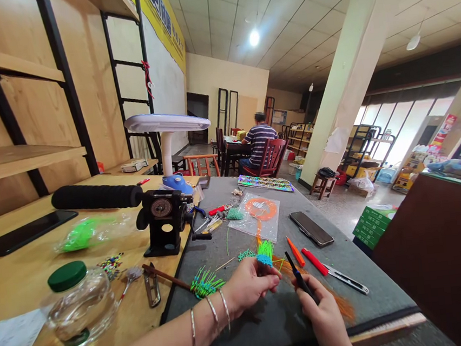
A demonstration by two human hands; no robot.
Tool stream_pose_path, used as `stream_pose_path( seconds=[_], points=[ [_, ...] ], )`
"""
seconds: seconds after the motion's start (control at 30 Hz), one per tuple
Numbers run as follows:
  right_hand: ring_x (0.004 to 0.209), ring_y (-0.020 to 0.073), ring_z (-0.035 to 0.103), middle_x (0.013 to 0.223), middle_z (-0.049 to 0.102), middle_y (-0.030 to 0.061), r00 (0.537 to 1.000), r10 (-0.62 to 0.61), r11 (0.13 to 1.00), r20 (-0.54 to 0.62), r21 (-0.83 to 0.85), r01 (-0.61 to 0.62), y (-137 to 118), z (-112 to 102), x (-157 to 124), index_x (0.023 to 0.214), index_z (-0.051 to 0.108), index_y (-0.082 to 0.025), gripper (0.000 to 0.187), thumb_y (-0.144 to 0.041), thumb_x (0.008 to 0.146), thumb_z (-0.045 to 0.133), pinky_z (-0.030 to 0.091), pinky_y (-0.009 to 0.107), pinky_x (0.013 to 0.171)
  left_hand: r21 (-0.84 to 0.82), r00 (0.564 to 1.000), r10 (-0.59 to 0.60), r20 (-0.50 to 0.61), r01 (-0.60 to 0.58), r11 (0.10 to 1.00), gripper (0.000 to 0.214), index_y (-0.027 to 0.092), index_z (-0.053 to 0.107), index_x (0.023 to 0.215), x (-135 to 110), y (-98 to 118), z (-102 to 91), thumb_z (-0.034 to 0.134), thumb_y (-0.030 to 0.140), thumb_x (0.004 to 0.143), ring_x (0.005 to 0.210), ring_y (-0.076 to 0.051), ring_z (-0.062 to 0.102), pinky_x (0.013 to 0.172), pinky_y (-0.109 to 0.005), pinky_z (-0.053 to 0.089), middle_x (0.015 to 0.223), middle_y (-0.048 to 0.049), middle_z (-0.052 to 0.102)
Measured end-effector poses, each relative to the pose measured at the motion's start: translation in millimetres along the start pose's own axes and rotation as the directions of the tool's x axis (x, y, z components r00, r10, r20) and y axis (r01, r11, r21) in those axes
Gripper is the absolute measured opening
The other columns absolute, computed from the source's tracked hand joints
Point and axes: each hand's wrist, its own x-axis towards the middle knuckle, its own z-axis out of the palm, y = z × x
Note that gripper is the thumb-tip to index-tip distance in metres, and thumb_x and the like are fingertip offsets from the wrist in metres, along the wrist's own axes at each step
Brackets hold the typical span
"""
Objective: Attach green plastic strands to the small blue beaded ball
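Where mat [379, 305] ends, right wrist [336, 332] crosses

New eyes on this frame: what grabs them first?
Probably the neon green strands on the blue piece in the left hand, just below the picture's centre, with a black tool in the right hand beside it. Next, the black crank device left of the hands and the white lamp behind it. Then the green-lidded jar at lower left.

Left hand [250, 284] pinching a blue piece [264, 260] with green strands [266, 247]; right hand [321, 306] gripping a slim black tool [300, 279], above the grey-covered bench [383, 301].
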Motion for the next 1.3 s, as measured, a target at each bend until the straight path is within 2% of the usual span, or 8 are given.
stream_pose_path(
  seconds=[0.27, 0.4, 0.57, 0.77, 0.93, 1.03, 1.2, 1.3],
  points=[
    [0.068, 0.0227, 0.063, 0.067, 0.068, 0.0047, 0.999, -0.014, 0.999, 0.053, -0.038, 0.016, -6.8, 2.8, -3.3, 0.077, 0.068, -0.016, 0.025, -0.036, 0.068, 0.057, 0.051, 0.028, 0.063, 0.022, 0.999, -0.006, -0.036, 0.007, 1.000, 0.029, 0.011, 0.061, 0.072, 1.6, -8.8, -0.6, 0.069, 0.036, 0.059, 0.044, -0.006, 0.041, 0.046, -0.022, 0.029, 0.056, 0.0020, 0.058],
    [0.072, 0.0249, 0.065, 0.078, 0.071, 0.0070, 0.997, -0.064, 0.955, -0.037, -0.293, 0.050, -13.4, -31.0, 1.1, 0.092, 0.068, -0.016, 0.038, -0.044, 0.070, 0.053, 0.051, 0.030, 0.066, 0.083, 0.999, -0.037, -0.035, 0.040, 0.996, 0.035, 0.012, 0.058, 0.072, 5.8, -17.1, -2.3, 0.069, 0.042, 0.058, 0.044, -0.007, 0.042, 0.045, -0.023, 0.030, 0.056, 0.0026, 0.056],
    [0.091, 0.0315, 0.065, 0.101, 0.070, 0.0154, 0.936, -0.102, 0.610, -0.336, -0.765, -0.208, 5.8, -112.0, 32.3, 0.107, 0.064, -0.013, 0.048, -0.042, 0.074, 0.044, 0.049, 0.037, 0.076, 0.183, 1.000, -0.012, -0.008, 0.013, 0.983, 0.034, 0.014, 0.055, 0.071, 5.7, -17.2, -2.9, 0.065, 0.046, 0.063, 0.043, -0.007, 0.040, 0.044, -0.023, 0.029, 0.055, 0.0036, 0.053],
    [0.097, 0.0340, 0.063, 0.106, 0.069, 0.0171, 0.978, 0.034, 0.282, -0.205, -0.937, -0.206, 50.8, -156.2, 55.0, 0.106, 0.068, -0.012, 0.045, -0.041, 0.082, 0.043, 0.048, 0.041, 0.080, 0.153, 1.000, -0.022, -0.018, 0.025, 0.988, 0.034, 0.014, 0.056, 0.067, 5.0, -14.3, -1.9, 0.066, 0.047, 0.063, 0.048, -0.008, 0.039, 0.047, -0.023, 0.027, 0.053, 0.0043, 0.049],
    [0.104, 0.0307, 0.059, 0.107, 0.069, 0.0140, 0.976, -0.219, 0.325, -0.015, -0.944, 0.058, 48.0, -143.3, 51.1, 0.102, 0.068, -0.017, 0.035, -0.040, 0.084, 0.048, 0.044, 0.040, 0.089, 0.124, 1.000, 0.000, -0.017, 0.003, 0.992, 0.035, 0.014, 0.058, 0.069, 2.0, -11.0, -2.8, 0.070, 0.046, 0.062, 0.048, -0.008, 0.038, 0.049, -0.024, 0.027, 0.052, 0.0061, 0.047],
    [0.097, 0.0264, 0.061, 0.100, 0.070, 0.0110, 0.961, -0.196, 0.419, 0.196, -0.869, 0.262, 38.7, -127.4, 51.5, 0.095, 0.068, -0.020, 0.026, -0.033, 0.083, 0.049, 0.045, 0.036, 0.087, 0.123, 1.000, 0.013, -0.014, -0.011, 0.992, 0.036, 0.013, 0.062, 0.076, 0.1, -8.8, -2.8, 0.070, 0.045, 0.063, 0.050, -0.009, 0.040, 0.050, -0.024, 0.028, 0.053, 0.0059, 0.049],
    [0.076, 0.0227, 0.062, 0.082, 0.068, 0.0087, 0.956, -0.114, 0.467, 0.270, -0.835, 0.291, 37.7, -117.2, 58.2, 0.076, 0.062, -0.022, 0.019, -0.024, 0.079, 0.043, 0.044, 0.032, 0.071, 0.092, 1.000, 0.007, -0.017, -0.005, 0.996, 0.036, 0.013, 0.060, 0.073, 1.2, -10.1, -1.5, 0.069, 0.047, 0.064, 0.049, -0.008, 0.037, 0.049, -0.023, 0.025, 0.051, 0.0061, 0.047],
    [0.060, 0.0206, 0.059, 0.067, 0.065, 0.0041, 0.981, -0.140, 0.573, 0.133, -0.797, 0.190, 41.4, -122.4, 57.7, 0.071, 0.053, -0.023, 0.011, -0.029, 0.076, 0.044, 0.042, 0.030, 0.060, 0.003, 1.000, -0.026, -0.008, 0.026, 1.000, 0.038, 0.014, 0.056, 0.070, 1.5, -9.6, 0.1, 0.071, 0.049, 0.062, 0.046, -0.006, 0.032, 0.047, -0.022, 0.022, 0.049, 0.0084, 0.043]
  ],
)
